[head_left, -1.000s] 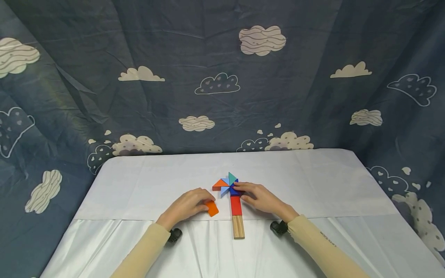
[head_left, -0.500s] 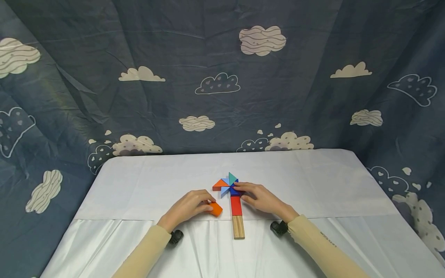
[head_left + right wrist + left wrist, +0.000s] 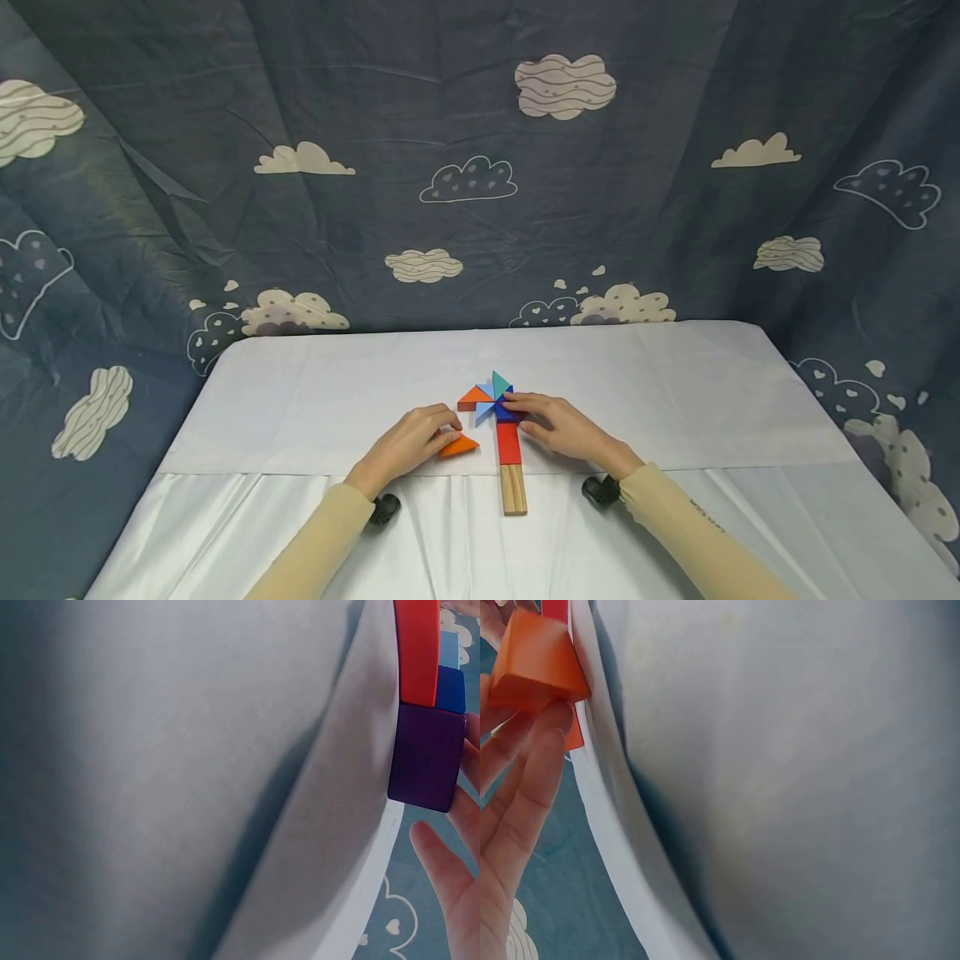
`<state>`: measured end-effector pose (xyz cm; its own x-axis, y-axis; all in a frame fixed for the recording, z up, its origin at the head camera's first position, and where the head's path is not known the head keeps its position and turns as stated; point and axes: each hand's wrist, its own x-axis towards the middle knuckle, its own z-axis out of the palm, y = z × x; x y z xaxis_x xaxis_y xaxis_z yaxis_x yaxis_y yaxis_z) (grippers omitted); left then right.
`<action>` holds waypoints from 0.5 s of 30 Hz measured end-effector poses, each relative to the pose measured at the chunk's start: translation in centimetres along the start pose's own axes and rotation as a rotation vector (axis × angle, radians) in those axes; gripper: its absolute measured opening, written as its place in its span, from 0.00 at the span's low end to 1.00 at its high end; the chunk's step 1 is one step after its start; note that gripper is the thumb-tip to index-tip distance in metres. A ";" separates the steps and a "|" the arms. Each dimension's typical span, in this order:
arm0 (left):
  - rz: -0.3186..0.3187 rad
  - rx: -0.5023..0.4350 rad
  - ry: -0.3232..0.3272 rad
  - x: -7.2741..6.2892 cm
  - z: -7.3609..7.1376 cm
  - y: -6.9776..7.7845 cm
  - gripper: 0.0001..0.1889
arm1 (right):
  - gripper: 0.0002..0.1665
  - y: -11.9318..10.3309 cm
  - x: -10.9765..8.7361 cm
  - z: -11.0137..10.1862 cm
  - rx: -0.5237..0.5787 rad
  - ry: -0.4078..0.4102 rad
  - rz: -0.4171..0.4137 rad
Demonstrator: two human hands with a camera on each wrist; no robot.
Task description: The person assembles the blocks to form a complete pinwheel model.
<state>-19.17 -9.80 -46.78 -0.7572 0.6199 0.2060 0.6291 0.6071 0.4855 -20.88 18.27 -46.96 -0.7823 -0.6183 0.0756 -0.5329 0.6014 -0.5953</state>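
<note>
In the head view my left hand [image 3: 412, 442] pinches an orange triangular block [image 3: 457, 447] just left of a pinwheel-shaped layout of blocks. The left wrist view shows that orange block [image 3: 540, 660] between thumb and fingertips. My right hand [image 3: 562, 425] rests at the right side of the pinwheel, its fingers fairly straight and touching a purple block [image 3: 426, 757], which the hand hides in the head view. Its thumb stands apart from that block. Around the pinwheel's centre lie a teal triangle [image 3: 499, 386], light blue triangles [image 3: 484, 412], an orange-red triangle [image 3: 474, 398] and dark blue pieces [image 3: 506, 412].
A red block [image 3: 509, 443] and a plain wooden block [image 3: 513, 490] form a stem below the pinwheel. All lie on a white cloth-covered table [image 3: 300, 392]. Behind hangs a dark curtain [image 3: 480, 225] with cloud prints.
My left hand has turned the orange block, so a triangular face now shows where a four-sided one did. The hand shifted slightly right. My right hand and the laid blocks stayed put.
</note>
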 end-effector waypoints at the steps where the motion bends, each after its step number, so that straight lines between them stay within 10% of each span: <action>1: -0.006 -0.009 -0.002 0.0 0.0 0.0 0.06 | 0.25 0.0 0.0 0.0 -0.002 0.001 0.003; 15: -0.064 -0.139 -0.142 -1.1 -1.0 -0.4 0.19 | 0.25 -0.3 0.0 -0.1 -0.004 -0.005 0.020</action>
<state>-18.74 -11.20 -46.34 -0.7565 0.6517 0.0541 0.5425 0.5793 0.6083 -20.77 18.09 -46.67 -0.7911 -0.6087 0.0597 -0.5183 0.6154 -0.5938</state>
